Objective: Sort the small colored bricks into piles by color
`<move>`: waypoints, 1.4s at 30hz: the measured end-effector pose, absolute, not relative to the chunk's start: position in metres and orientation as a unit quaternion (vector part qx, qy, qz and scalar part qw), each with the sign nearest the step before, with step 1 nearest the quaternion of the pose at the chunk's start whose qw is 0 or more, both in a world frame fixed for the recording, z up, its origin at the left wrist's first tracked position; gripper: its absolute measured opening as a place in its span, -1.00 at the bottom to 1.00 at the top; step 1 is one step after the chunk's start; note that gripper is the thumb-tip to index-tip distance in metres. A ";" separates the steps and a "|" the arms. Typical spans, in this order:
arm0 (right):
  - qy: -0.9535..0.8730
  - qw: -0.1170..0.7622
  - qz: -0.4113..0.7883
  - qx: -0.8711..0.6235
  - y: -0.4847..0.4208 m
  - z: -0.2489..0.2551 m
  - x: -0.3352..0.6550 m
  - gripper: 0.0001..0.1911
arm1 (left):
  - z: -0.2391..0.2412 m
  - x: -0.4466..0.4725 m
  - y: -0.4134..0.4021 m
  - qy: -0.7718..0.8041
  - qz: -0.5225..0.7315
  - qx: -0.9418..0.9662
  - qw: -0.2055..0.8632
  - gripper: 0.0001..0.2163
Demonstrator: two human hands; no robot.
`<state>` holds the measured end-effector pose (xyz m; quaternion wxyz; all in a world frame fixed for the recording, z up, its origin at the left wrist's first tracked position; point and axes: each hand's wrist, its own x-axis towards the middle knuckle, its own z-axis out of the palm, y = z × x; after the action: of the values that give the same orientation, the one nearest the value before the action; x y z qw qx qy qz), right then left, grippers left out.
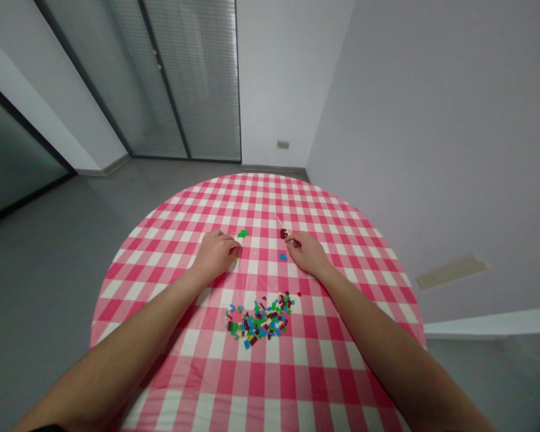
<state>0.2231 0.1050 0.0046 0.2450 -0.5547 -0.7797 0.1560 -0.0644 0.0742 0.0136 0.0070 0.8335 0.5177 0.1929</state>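
Note:
Both my hands rest on a round table with a pink and white checked cloth [324, 384]. My left hand [216, 254] is curled, its fingertips pinched beside a green piece [243, 233]. My right hand [306, 251] is also curled, fingertips pinched next to a dark brown piece [283, 233]. A blue piece [283, 257] lies just left of my right hand. Nearer to me, between my forearms, lies a pile of several small coloured pieces [261, 319], green, blue, brown and yellow. What the fingertips hold, if anything, is too small to see.
A single red piece [299, 294] lies right of the pile. Grey floor surrounds the table, with a white wall close on the right and glass doors with blinds [184, 78] at the far left.

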 end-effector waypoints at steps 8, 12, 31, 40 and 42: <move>-0.781 0.243 0.154 -0.555 0.106 0.003 0.223 -0.79 | 0.014 -0.065 0.074 0.518 0.177 0.837 0.006 -0.76; -0.780 0.245 0.151 -0.556 0.105 0.003 0.223 -0.79 | 0.014 -0.065 0.074 0.518 0.184 0.835 0.011 -0.76; -0.780 0.244 0.153 -0.556 0.105 0.005 0.224 -0.79 | 0.012 -0.060 0.072 0.475 0.201 0.857 -0.006 -0.77; -0.780 0.245 0.154 -0.554 0.105 0.005 0.223 -0.78 | 0.010 -0.064 0.075 0.489 0.203 0.848 0.023 -0.75; -0.781 0.243 0.154 -0.554 0.105 0.004 0.223 -0.78 | 0.010 -0.064 0.075 0.491 0.200 0.847 0.028 -0.75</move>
<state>0.2234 0.1049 0.0044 0.2429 -0.5545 -0.7809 0.1544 -0.0645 0.0752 0.0096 0.0281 0.8472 0.4915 0.1998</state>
